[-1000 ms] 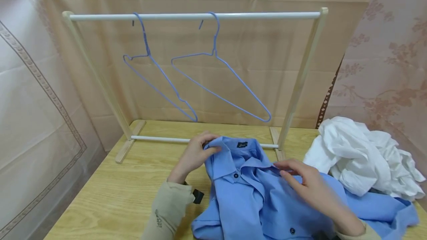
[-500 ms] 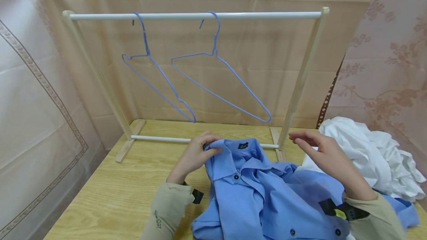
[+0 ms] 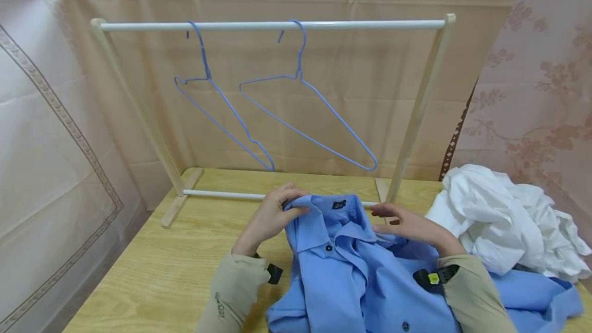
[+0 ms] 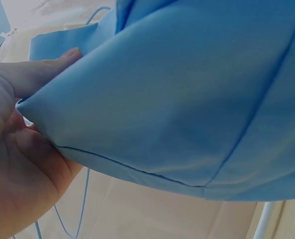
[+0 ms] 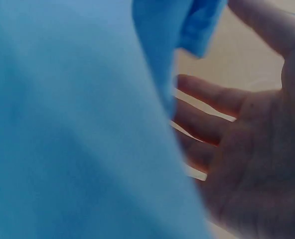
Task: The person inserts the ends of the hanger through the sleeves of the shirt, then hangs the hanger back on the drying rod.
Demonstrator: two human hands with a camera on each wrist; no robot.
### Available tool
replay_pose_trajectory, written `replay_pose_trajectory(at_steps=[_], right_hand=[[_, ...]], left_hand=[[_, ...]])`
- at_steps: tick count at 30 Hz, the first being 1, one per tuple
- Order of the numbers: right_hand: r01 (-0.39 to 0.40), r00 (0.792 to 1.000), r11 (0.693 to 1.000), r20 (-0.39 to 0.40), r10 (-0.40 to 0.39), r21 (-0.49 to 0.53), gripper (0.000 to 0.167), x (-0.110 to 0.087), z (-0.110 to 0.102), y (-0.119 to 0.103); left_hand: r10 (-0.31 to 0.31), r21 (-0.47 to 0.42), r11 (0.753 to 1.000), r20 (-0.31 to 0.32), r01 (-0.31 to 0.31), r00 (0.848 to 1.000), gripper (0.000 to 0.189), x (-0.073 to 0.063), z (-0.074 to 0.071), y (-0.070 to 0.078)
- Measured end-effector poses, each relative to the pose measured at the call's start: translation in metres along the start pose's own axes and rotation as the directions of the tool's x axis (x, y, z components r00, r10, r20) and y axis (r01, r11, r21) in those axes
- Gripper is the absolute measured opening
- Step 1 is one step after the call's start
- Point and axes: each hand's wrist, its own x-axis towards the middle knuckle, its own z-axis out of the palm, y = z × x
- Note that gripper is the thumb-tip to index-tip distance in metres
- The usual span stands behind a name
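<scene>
Sleeves of beige cloth reach in from the near edge, beside and over a light-blue fabric shirt with a pointed collar and dark round buttons. The shirt lies on the pale wood-grained table, its collar raised toward the far side. The left hand keeps its pinch on the left end of the collar, thumb on the near side, as in the earlier head views. The right hand is what has moved: half a second ago it was held away to the right, and now it has come back just beside the right of the collar, fingers extended and gripping nothing; whether its fingertips touch the cloth cannot be told. The collar thus appears flanked on both sides but secured on only one, so the shirt seems not yet evenly held. Farther right sits a crumpled heap of white fabric. Beyond, two thin blue wire hangers hang from the round white rail of a pale wooden rack, essentially unmoved.
</scene>
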Motion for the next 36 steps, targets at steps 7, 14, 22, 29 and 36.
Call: replay_pose_trajectory(at_steps=[7, 14, 22, 29, 36], right_hand=[[-0.137, 0.975, 0.991, 0.175, 0.136, -0.003, 0.070, 0.001, 0.007, 0.002], [-0.145, 0.968, 0.987, 0.196, 0.155, -0.065, 0.066, 0.000, 0.012, -0.004], [-0.124, 0.981, 0.988, 0.140, 0.136, -0.086, 0.057, -0.005, 0.020, -0.015], [-0.048, 0.999, 0.990, 0.006, 0.050, -0.134, 0.036, -0.013, 0.021, -0.033], [-0.042, 0.983, 0.994, -0.181, 0.023, -0.098, 0.028, -0.020, 0.021, -0.052]], left_hand=[[0.022, -0.014, 1.000, -0.034, -0.022, 0.999, 0.020, 0.000, -0.002, -0.002], [-0.013, -0.015, 1.000, -0.044, 0.013, 0.999, 0.023, 0.000, -0.006, -0.007], [-0.046, 0.012, 0.999, -0.078, 0.047, 0.996, 0.020, -0.001, -0.010, -0.005], [-0.012, -0.024, 1.000, -0.160, 0.008, 0.987, 0.025, -0.003, -0.014, -0.004], [0.025, -0.075, 0.996, -0.221, -0.042, 0.975, 0.027, -0.006, -0.021, 0.007]])
